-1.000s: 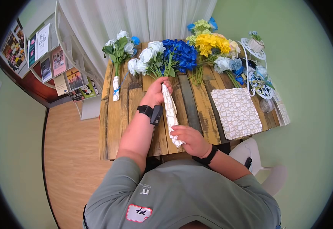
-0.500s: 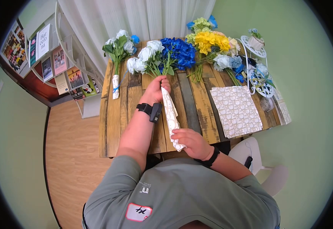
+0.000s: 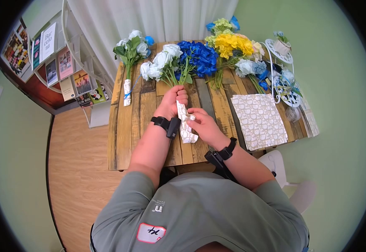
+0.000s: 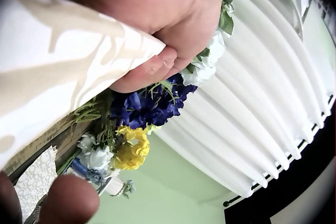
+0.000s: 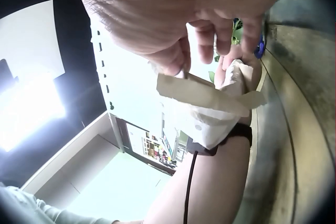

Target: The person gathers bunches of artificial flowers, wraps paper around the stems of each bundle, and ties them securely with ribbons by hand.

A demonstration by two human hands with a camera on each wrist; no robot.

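My left hand (image 3: pixel 172 101) grips the stems of a bouquet and the top of the patterned paper (image 3: pixel 186 133) wound round them. Above the fist, white roses (image 3: pixel 162 59) fan out with green leaves, and a deep blue flower cluster (image 3: pixel 198 59) overlaps them on the right. In the left wrist view the paper's pointed corner (image 4: pixel 149 45) lies under the curled fingers. Just below, my right hand (image 3: pixel 207 127) pinches the paper between thumb and fingers. The right wrist view shows a folded paper strip (image 5: pixel 205 94) at those fingers. The stem ends are hidden inside the paper.
A finished-looking wrapped bouquet (image 3: pixel 127 90) with a blue tie lies at left. Yellow flowers (image 3: pixel 233 45) lie at the back, beside a white metal stand (image 3: pixel 275 90). Patterned paper sheets (image 3: pixel 259 121) and a twine roll (image 3: pixel 293 114) sit at right. A brochure rack (image 3: pixel 71 63) stands left.
My right hand has moved up along the paper toward the left hand, and the paper's lower end now sits higher and looks creased. The left hand keeps its grip in nearly the same place.
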